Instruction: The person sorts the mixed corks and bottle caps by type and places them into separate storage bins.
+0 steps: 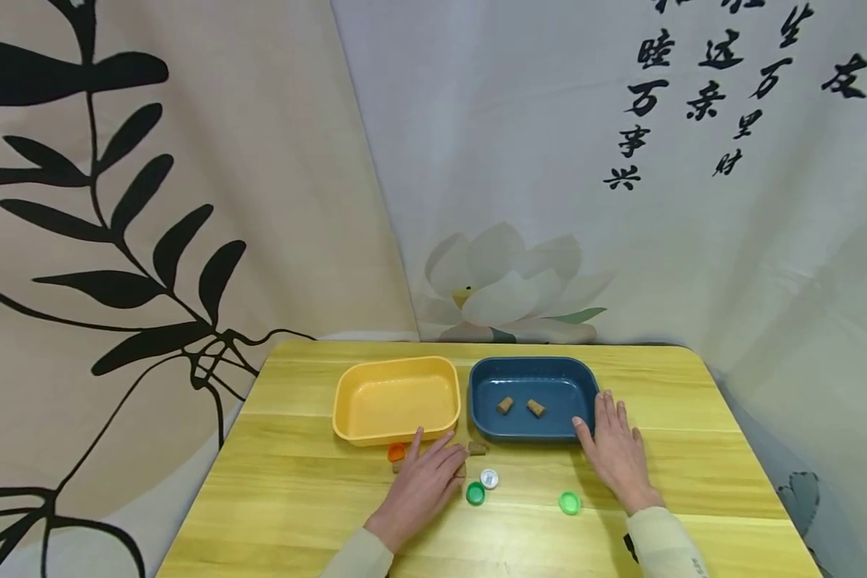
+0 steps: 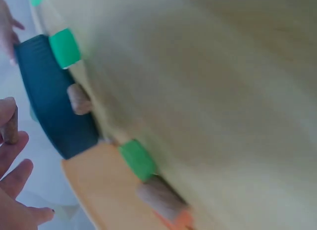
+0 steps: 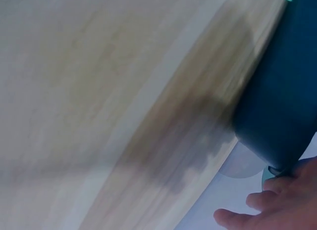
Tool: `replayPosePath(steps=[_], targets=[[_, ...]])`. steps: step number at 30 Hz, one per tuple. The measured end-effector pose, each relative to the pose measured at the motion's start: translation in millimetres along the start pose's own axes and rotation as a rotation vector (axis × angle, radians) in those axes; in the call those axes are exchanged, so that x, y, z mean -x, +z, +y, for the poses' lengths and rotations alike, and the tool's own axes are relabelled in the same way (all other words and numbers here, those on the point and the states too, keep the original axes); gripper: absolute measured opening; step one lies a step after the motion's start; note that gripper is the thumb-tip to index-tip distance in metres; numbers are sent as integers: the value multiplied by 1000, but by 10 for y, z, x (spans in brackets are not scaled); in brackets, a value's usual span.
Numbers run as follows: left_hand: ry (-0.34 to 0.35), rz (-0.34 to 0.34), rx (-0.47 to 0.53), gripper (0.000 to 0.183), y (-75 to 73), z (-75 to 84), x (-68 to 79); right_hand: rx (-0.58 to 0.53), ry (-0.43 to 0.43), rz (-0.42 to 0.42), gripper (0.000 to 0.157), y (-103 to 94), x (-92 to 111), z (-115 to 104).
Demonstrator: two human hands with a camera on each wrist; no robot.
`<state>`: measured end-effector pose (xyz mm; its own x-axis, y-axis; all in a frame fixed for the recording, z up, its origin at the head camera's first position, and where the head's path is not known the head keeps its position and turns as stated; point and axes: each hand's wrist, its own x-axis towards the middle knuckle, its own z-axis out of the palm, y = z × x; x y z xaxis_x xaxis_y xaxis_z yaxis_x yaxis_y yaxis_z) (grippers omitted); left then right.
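My left hand (image 1: 422, 482) reaches low over the table in front of the yellow tray (image 1: 347, 429). In the left wrist view its fingertips pinch a brown cork (image 2: 10, 128). Another cork (image 1: 478, 448) lies just beyond those fingers, by the trays. An orange bottle cap (image 1: 396, 453) sits left of the hand, at the yellow tray's front edge, with a partly hidden cork (image 1: 396, 467) below it. My right hand (image 1: 619, 449), fingers spread and fairly straight, is at the right end of the blue tray (image 1: 535, 432). Two corks (image 1: 505, 405) lie inside that tray.
A white cap (image 1: 489, 479) and a dark green cap (image 1: 475, 493) lie close together right of the left hand. A light green cap (image 1: 569, 503) is nearer the right forearm. Behind the wooden table (image 1: 296, 514) hangs a printed cloth (image 1: 274, 160).
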<state>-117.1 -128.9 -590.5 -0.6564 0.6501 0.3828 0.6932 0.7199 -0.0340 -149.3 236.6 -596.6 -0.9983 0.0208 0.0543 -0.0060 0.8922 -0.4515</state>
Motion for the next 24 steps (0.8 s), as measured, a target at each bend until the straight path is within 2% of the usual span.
replayPosePath(steps=[14, 17, 24], targets=[[-6, 0, 64, 45, -31, 179, -836, 5, 8, 7, 84, 18, 10, 0], [-21, -10, 56, 44, 20, 209, -1000, 6, 11, 2, 85, 14, 8, -5], [-83, -93, 50, 41, 176, 264, -1305, 5, 25, -7, 84, -17, 23, -17]])
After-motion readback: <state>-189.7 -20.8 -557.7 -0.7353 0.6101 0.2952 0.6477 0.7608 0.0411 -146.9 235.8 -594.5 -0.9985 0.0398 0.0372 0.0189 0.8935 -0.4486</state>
